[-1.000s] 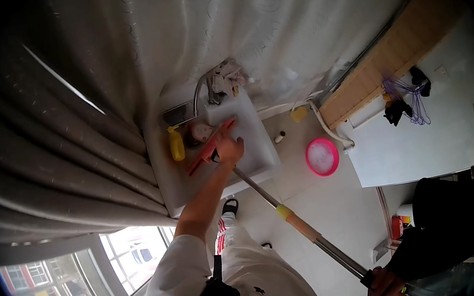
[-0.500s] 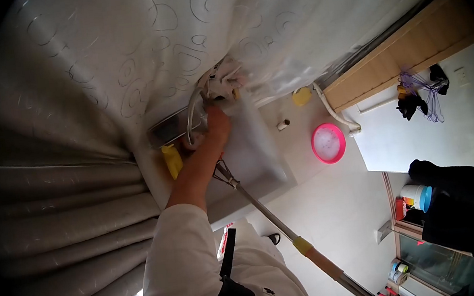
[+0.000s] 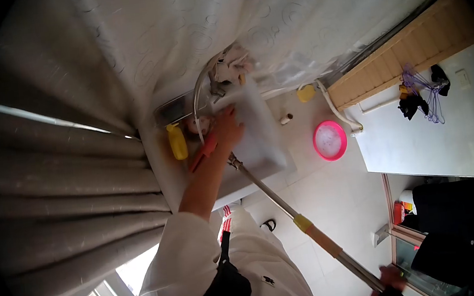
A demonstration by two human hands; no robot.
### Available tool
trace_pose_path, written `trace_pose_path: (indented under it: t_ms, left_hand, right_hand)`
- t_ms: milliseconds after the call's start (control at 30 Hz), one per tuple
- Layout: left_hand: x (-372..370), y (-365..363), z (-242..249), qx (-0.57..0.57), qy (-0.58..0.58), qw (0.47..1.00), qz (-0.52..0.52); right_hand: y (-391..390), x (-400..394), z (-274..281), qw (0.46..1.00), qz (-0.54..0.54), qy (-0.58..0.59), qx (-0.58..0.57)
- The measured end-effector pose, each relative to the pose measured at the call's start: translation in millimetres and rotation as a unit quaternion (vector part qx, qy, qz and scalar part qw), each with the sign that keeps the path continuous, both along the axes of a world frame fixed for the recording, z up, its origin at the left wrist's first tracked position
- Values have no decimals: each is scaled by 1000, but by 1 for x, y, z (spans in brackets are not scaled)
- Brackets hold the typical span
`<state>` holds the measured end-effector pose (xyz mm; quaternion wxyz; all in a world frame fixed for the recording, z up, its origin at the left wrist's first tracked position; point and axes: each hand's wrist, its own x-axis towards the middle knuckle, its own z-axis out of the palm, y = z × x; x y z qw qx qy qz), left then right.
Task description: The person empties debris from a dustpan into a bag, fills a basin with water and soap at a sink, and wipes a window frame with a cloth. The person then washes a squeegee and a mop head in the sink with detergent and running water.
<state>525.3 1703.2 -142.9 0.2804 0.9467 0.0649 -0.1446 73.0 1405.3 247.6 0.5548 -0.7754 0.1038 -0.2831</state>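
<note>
Right hand clamped on pole — left hand, grip unclear, at red mop head inside sink edges — floor beyond

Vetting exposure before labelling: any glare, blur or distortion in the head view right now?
Head view: wide-angle bending, black corners; window blown out at lower left; left-hand curtain in shade; black cloth at right nearly detail-free; right hand soft and dim at the pole's lower end.

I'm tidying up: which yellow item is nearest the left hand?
The yellow bottle at the sink; the yellow collar on the pole and the yellow item by the white pipe are farther from the left hand.
</note>
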Motion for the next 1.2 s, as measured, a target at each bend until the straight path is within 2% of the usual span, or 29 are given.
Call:
trace_pose_path:
  t_ms: [33, 67, 100, 133, 167, 200, 233, 300, 333, 433, 467, 500, 567, 600, 667, 700, 733, 833, 867, 967, 1000, 1067, 1100, 1133, 1200]
  left_hand:
    - [-33, 9, -2, -50, -27, 998, 12]
    - [-72, 6, -4, -78, -68, 992, 73]
    - [-111, 3, -2, -107, -112, 979, 130]
    - [-146, -9, 9, -111, -167, 951, 234]
    - [-167, -11, 18, -142, -91, 959, 227]
    - [-182, -12, 27, -172, -16, 961, 217]
    - [-197, -15, 36, -201, 56, 956, 207]
    - [-220, -17, 30, -184, -18, 975, 126]
    - [-231, -18, 28, -160, -34, 979, 122]
    - [-248, -2, -13, -206, -43, 970, 124]
    - [-252, 5, 11, -223, -32, 967, 115]
    - [-249, 19, -5, -263, -30, 956, 128]
    - [-241, 43, -50, -341, -20, 928, 152]
    - [-231, 50, -27, -507, 87, 799, 309]
    - [-210, 63, -18, -557, 95, 730, 385]
    - [-198, 70, -9, -578, 99, 693, 420]
    - [-184, 78, 0, -594, 86, 688, 407]
    - [-138, 107, -24, -666, 69, 607, 428]
    - [-122, 115, -21, -680, 76, 579, 444]
    - [-83, 143, -41, -743, 82, 538, 389]
    - [-71, 156, -75, -788, 133, 483, 358]
    - [-55, 154, -78, -844, 149, 381, 347]
    - [-47, 150, -74, -867, 160, 329, 339]
    - [-37, 146, -52, -843, 151, 365, 365]
    - [-28, 140, 4, -789, 133, 436, 412]
  right_hand:
    - [19, 25, -10, 999, -37, 10, -21]
    - [-3, -8, -56, 996, -55, 46, 61]
    - [-9, -27, -75, 987, -64, 149, 4]
    - [-5, -38, -100, 975, -126, 153, 104]
    - [5, -39, -103, 955, -167, 242, -27]
    - [-1, -50, -109, 931, -197, 217, 218]
    - [-11, -59, -116, 848, -213, 181, 451]
    - [-31, -83, -140, 824, -168, 216, 496]
    - [-41, -91, -151, 804, -167, 243, 517]
    - [-35, -87, -139, 778, -174, 285, 533]
    - [-23, -80, -130, 777, -170, 331, 508]
    - [-18, -82, -131, 756, -127, 373, 522]
    - [-13, -88, -148, 738, 56, 419, 526]
    - [2, -72, -145, 753, 97, 418, 499]
    - [33, -24, -148, 790, 168, 393, 439]
    - [48, 7, -160, 794, 192, 361, 449]
    - [64, 40, -167, 790, 227, 334, 462]
    - [137, 160, -195, 754, 302, 336, 476]
    - [162, 198, -216, 733, 305, 348, 499]
    - [243, 313, -283, 672, 251, 355, 600]
    - [269, 349, -319, 658, 235, 337, 631]
    - [307, 412, -430, 612, 265, 255, 700]
    - [323, 432, -462, 587, 277, 209, 731]
    - [337, 447, -446, 603, 184, 236, 739]
    - [360, 461, -380, 609, -14, 288, 739]
